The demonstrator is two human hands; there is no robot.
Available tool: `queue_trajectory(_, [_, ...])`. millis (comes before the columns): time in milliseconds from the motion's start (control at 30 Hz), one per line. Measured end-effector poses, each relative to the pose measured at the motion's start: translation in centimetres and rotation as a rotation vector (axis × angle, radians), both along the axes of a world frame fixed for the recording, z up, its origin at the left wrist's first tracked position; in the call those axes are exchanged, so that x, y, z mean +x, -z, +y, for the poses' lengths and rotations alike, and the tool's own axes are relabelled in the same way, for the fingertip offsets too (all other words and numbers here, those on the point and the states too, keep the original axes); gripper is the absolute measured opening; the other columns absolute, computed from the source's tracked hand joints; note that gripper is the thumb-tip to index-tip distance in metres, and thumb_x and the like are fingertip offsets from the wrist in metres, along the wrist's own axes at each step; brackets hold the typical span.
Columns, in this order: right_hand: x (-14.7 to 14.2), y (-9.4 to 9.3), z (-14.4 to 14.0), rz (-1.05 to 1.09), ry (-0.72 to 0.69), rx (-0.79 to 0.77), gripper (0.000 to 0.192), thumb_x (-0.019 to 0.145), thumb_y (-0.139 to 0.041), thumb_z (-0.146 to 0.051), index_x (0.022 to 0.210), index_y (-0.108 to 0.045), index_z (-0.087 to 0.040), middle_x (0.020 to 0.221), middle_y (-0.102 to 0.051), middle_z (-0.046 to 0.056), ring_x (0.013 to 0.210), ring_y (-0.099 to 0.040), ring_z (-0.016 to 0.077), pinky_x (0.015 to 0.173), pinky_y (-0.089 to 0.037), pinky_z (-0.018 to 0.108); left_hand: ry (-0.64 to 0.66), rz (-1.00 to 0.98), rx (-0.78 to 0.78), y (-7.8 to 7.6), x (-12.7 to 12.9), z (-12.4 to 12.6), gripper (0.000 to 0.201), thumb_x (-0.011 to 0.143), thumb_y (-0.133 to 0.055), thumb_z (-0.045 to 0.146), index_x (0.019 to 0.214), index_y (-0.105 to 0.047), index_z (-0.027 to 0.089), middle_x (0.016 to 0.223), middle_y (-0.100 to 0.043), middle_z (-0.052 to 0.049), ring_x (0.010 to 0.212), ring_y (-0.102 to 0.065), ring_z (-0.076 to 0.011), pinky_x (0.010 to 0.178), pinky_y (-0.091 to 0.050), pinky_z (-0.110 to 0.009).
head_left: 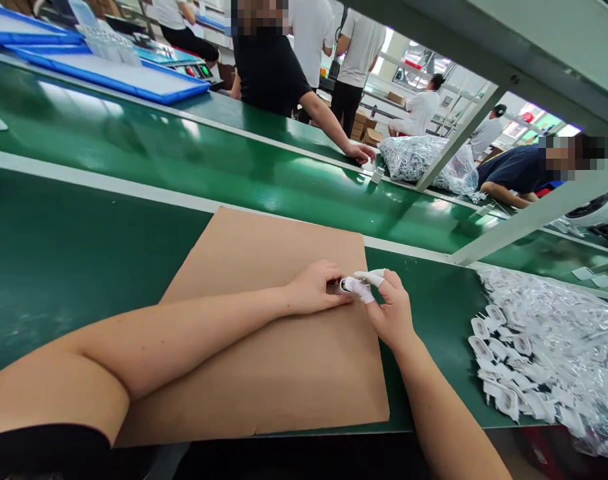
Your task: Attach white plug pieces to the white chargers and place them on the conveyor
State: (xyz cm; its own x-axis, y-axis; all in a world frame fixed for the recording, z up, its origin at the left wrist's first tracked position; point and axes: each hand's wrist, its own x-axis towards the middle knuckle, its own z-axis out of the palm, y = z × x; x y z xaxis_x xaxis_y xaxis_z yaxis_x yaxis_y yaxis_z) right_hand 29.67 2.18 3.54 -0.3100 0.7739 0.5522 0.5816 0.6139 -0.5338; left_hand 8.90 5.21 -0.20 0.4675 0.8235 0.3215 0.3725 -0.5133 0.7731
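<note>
Over a sheet of brown cardboard (pixel 284 373), my two hands meet at a small white plastic part (pixel 343 285) with a rounded, hollow end. My left hand (pixel 311 288) is closed around it from the left, the fingers curled. My right hand (pixel 391 307), wearing white finger covers on its thumb and at least one finger, pinches at the part's right side. Fingers cover most of the part, so its full shape is hidden. Right of my right forearm lies a heap of white plastic housings (pixel 504 360) beside clear plastic bags (pixel 574 340).
Beyond the cardboard runs a green conveyor belt (pixel 264 173). A co-worker's hand (pixel 360 153) reaches to its far edge near a small white piece (pixel 377 175) and a filled plastic bag (pixel 424 160). Blue-rimmed trays (pixel 169 97) stand far left. A slanted metal post (pixel 524 217) rises at right.
</note>
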Motion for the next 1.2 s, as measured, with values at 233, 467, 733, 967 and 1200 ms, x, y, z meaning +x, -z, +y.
queue_trajectory(233, [-0.7, -0.1, -0.1, -0.148, -0.041, 0.167, 0.024, 0.101, -0.059, -0.020, 0.121, -0.070, -0.025, 0.103, -0.074, 0.007, 0.093, -0.064, 0.0238, 0.079, -0.056, 0.038, 0.002, -0.026, -0.029, 0.0, 0.0, 0.1, 0.024, 0.084, -0.079, 0.043, 0.088, -0.072, 0.020, 0.089, -0.071, -0.004, 0.091, -0.063, -0.0228, 0.086, -0.049, -0.036])
queue_trajectory(467, [-0.8, -0.1, 0.1, -0.203, -0.033, 0.141, 0.019, 0.098, -0.058, -0.017, 0.108, -0.073, -0.024, 0.098, -0.073, 0.007, 0.092, -0.064, 0.0245, 0.078, -0.054, 0.037, 0.004, -0.016, -0.023, -0.2, -0.1, 0.1, 0.025, 0.084, -0.078, 0.044, 0.086, -0.071, 0.020, 0.089, -0.070, -0.005, 0.091, -0.063, -0.0235, 0.087, -0.049, -0.037])
queue_trajectory(733, [-1.0, -0.5, 0.8, -0.349, 0.008, 0.146, 0.024, 0.090, -0.053, -0.014, 0.098, -0.071, -0.027, 0.083, -0.068, 0.002, 0.085, -0.063, 0.0222, 0.116, -0.040, 0.051, 0.012, -0.030, -0.028, -0.4, -0.2, 0.1, 0.024, 0.083, -0.079, 0.045, 0.084, -0.072, 0.022, 0.082, -0.067, -0.003, 0.087, -0.061, -0.0230, 0.083, -0.049, -0.036])
queue_trajectory(967, [-0.9, -0.7, 1.0, -0.318, 0.014, 0.084, 0.029, 0.081, -0.054, -0.011, 0.099, -0.071, -0.027, 0.080, -0.069, 0.000, 0.080, -0.065, 0.0207, 0.117, -0.038, 0.051, 0.024, -0.010, -0.040, -0.5, -0.2, 0.0, 0.023, 0.085, -0.078, 0.044, 0.091, -0.075, 0.022, 0.080, -0.063, -0.002, 0.084, -0.058, -0.0217, 0.075, -0.044, -0.034])
queue_trajectory(1200, [-0.1, 0.1, 1.5, -0.321, -0.002, 0.113, 0.026, 0.084, -0.053, -0.013, 0.096, -0.072, -0.028, 0.079, -0.066, -0.001, 0.080, -0.064, 0.0194, 0.121, -0.028, 0.053, 0.023, -0.004, -0.060, -0.8, -0.3, 0.1, 0.025, 0.084, -0.080, 0.045, 0.088, -0.074, 0.020, 0.081, -0.065, -0.003, 0.086, -0.059, -0.0215, 0.076, -0.046, -0.033])
